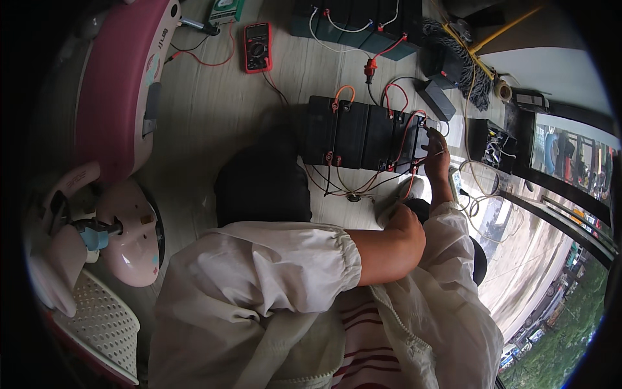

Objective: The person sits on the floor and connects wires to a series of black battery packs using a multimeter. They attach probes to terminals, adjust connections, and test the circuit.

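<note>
A row of black batteries (350,133) sits on the floor before me, with red, orange and dark wires on its terminals. At its far right corner, my right hand (436,150) has its fingers bent together at a terminal where a red wire (406,137) ends. What is between the fingertips is too small to make out. My left hand (407,219) is curled below the row's near right corner, beside a hanging red lead (410,186). Its fingertips are hidden. A small bunched wire connector (352,196) lies on the floor at the row's near side.
A red and black multimeter (258,48) lies at the far left. More batteries (353,26), with a red plug (370,68), stand behind. A black box (440,100) and a mop (476,81) are at the far right. A pink scooter (120,97) fills the left; a glass door (573,155) the right.
</note>
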